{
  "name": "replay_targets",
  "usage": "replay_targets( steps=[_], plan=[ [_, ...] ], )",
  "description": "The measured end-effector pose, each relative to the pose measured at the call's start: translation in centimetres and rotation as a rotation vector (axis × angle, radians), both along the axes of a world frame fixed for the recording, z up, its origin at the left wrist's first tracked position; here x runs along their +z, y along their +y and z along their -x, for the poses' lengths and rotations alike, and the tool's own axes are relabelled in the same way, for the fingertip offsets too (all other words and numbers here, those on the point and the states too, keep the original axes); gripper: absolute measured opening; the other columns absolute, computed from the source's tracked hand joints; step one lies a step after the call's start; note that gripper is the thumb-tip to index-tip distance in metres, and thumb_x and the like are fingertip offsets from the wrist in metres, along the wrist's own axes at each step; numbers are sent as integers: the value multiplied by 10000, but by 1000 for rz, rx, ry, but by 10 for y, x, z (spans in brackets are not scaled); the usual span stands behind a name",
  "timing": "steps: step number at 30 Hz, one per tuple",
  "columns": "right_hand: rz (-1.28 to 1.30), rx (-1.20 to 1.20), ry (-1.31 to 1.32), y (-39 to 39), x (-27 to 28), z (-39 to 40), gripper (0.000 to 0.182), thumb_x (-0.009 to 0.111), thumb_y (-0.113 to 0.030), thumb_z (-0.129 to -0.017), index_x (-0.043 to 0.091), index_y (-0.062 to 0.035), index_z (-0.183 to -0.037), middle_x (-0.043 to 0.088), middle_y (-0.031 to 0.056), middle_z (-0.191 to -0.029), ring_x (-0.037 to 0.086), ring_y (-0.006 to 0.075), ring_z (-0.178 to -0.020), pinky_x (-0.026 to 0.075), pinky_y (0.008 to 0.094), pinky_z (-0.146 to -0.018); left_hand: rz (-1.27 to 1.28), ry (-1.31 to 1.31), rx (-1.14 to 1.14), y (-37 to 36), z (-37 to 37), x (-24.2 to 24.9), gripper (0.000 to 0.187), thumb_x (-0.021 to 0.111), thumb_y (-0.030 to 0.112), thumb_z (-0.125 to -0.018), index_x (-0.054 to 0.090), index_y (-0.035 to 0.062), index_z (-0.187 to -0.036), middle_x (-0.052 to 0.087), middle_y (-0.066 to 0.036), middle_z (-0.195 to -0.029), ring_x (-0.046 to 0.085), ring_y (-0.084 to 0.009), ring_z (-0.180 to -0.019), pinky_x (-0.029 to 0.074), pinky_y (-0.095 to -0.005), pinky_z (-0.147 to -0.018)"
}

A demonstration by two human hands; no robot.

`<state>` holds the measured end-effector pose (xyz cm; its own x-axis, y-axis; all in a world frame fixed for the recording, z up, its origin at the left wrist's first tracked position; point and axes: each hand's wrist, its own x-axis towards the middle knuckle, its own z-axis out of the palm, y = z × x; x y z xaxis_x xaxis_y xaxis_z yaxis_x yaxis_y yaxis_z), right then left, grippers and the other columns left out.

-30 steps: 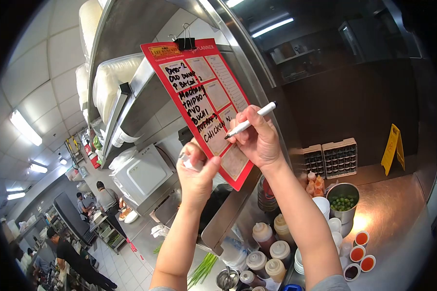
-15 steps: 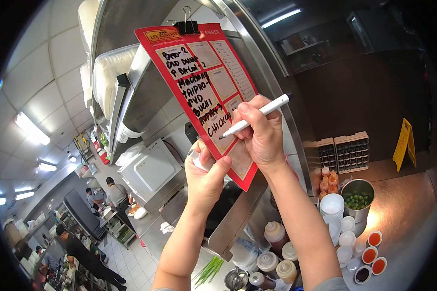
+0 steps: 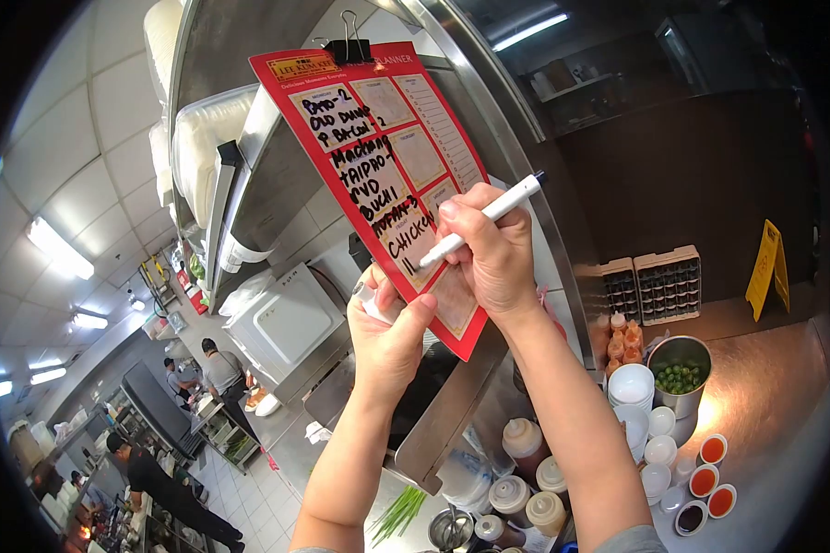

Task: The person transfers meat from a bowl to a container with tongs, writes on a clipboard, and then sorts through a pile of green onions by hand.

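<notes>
A red planner sheet hangs tilted from a black binder clip and bears handwritten black words, with "CHICKEN" lowest. My left hand is closed at its lower left edge, thumb on the front. A small white object, which I cannot identify, is tucked in the same fingers. In my right hand a white marker is held like a pen. Its writing end meets the sheet just under "CHICKEN", beside two short black strokes.
Sauce bottles, stacked white bowls, a metal pot of green produce and small sauce cups stand below right. A metal shelf rises behind the sheet. Several people, one in black, work at lower left.
Two short black strokes have appeared beneath "CHICKEN". The marker and my right hand have shifted slightly; my left hand keeps its hold on the sheet.
</notes>
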<state>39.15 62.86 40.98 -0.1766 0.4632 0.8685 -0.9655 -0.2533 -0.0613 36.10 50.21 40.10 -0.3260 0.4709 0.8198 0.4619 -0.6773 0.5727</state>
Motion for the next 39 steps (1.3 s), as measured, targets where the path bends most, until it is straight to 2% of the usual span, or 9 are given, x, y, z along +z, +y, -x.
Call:
replay_targets(
  steps=[4, 8, 17, 20, 24, 27, 30, 33, 39],
  plan=[
    [16, -55, -31, -4, 1, -4, 169, 609, -83, -810, 542, -74, -655, 516, 16, -582, 430, 60, -473, 357, 201, -446, -4, -12, -4, 1, -4, 1, 329, 647, -14, -760, 356, 137, -790, 517, 5, -936, 483, -70, -892, 407, -256, -829],
    [77, -10, -14, -3, 1, 0, 178, 608, -87, -811, 537, -74, -649, 513, 17, -571, 447, 67, -473, 383, 210, -445, -1, -11, -16, 0, 1, -1, 331, 642, -22, -758, 353, 137, -788, 520, 2, -930, 487, -69, -882, 409, -258, -826],
    [31, -9, -44, 0, 4, 1, 172, 610, -93, -817, 542, -79, -660, 508, 15, -590, 451, 66, -474, 413, 219, -447, -12, -16, -19, 1, 1, -1, 340, 639, -27, -756, 344, 140, -781, 521, 0, -921, 482, -70, -887, 407, -264, -824],
    [99, 137, -8, 6, 4, 4, 173, 615, -94, -814, 548, -83, -656, 502, 11, -590, 457, 71, -481, 422, 220, -444, -6, -10, -14, 0, 0, 0, 342, 638, -29, -755, 343, 141, -781, 520, -4, -926, 482, -75, -898, 405, -270, -832],
    [32, 0, -30, 5, 4, 6, 169, 618, -90, -813, 550, -83, -658, 502, 10, -590, 471, 69, -488, 433, 219, -445, -25, -26, -18, 1, -3, 1, 342, 640, -28, -757, 344, 142, -782, 519, -7, -927, 485, -83, -901, 403, -273, -841],
    [39, 27, 3, 7, 2, 8, 178, 611, -101, -819, 544, -82, -655, 502, 12, -590, 472, 69, -485, 433, 222, -444, 8, -17, -9, -1, 3, -1, 341, 643, -23, -759, 346, 141, -784, 521, -11, -933, 489, -92, -914, 403, -278, -852],
    [47, -42, -12, 4, 5, 5, 192, 596, -112, -829, 529, -80, -652, 504, 17, -589, 479, 77, -484, 435, 226, -450, -10, -36, -19, 1, -5, 1, 344, 648, -21, -756, 346, 141, -786, 522, -12, -936, 489, -93, -916, 405, -278, -849],
    [101, 29, -40, 5, 4, 2, 202, 582, -116, -837, 516, -76, -650, 510, 23, -597, 483, 84, -482, 438, 229, -454, -2, -27, 12, 0, 0, -1, 348, 654, -17, -757, 346, 142, -786, 525, -16, -941, 492, -93, -913, 410, -279, -841],
    [116, -56, -35, 4, 3, 4, 190, 583, -109, -835, 520, -75, -659, 510, 25, -612, 477, 87, -471, 438, 233, -447, -11, -27, -2, 0, 0, -1, 350, 655, -17, -757, 345, 142, -788, 527, -17, -941, 498, -93, -903, 416, -278, -833]
  ],
)
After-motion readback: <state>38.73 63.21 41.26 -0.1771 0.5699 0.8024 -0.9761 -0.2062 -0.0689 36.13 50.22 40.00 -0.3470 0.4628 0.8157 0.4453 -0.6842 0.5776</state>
